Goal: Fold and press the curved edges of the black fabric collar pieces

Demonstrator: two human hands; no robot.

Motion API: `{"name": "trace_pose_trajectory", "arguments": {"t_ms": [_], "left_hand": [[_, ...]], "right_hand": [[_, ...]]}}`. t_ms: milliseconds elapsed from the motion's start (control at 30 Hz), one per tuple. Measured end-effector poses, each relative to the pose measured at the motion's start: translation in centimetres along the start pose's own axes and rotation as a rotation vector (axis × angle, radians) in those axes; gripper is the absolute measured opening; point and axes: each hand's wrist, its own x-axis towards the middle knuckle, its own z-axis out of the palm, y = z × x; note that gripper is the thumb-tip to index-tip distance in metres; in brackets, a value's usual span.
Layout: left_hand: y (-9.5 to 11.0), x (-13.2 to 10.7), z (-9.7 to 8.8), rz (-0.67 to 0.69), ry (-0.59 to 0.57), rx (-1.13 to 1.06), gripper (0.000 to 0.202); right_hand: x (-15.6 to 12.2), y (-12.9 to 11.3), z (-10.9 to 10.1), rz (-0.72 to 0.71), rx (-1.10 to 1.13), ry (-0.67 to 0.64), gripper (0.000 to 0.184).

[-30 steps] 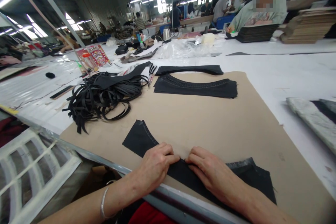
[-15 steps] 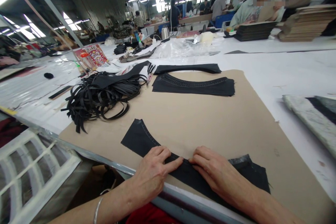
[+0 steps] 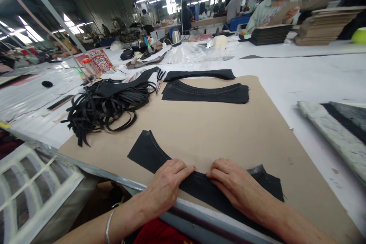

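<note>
A curved black denim piece [image 3: 148, 151] lies near the front edge of a brown cardboard sheet [image 3: 217, 129]. My left hand [image 3: 168, 185] presses flat on its middle, fingers stretched out along the upper edge. My right hand [image 3: 234, 187] lies flat beside it on the same piece, fingertips a short way from the left hand's. Neither hand grips anything. The cloth's right end [image 3: 268, 185] shows past my right wrist. A silver bangle [image 3: 108, 225] sits on my left wrist.
A stack of curved black pieces [image 3: 204, 92] lies at the cardboard's far side, another piece [image 3: 200, 74] behind it. A tangle of black strips [image 3: 105, 105] sits at left. A grey fabric roll [image 3: 334, 133] lies right. People work at far tables. A metal rail [image 3: 94, 167] edges the table.
My two hands have stayed on the black piece, with the fingertips drawn slightly apart. The view has drifted a little to the right.
</note>
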Motion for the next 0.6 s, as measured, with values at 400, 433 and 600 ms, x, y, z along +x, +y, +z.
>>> {"name": "trace_pose_trajectory", "arguments": {"t_ms": [400, 433, 600], "left_hand": [[1.5, -2.1, 2.5, 0.056, 0.098, 0.257, 0.054], [1.4, -2.5, 2.7, 0.056, 0.115, 0.259, 0.055], [0.9, -3.7, 2.8, 0.076, 0.186, 0.166, 0.052]], "right_hand": [[-0.2, 0.2, 0.3, -0.031, -0.049, 0.024, 0.022], [-0.2, 0.3, 0.4, -0.038, -0.052, 0.025, 0.022], [-0.3, 0.6, 0.8, -0.078, -0.073, 0.035, 0.022]]}}
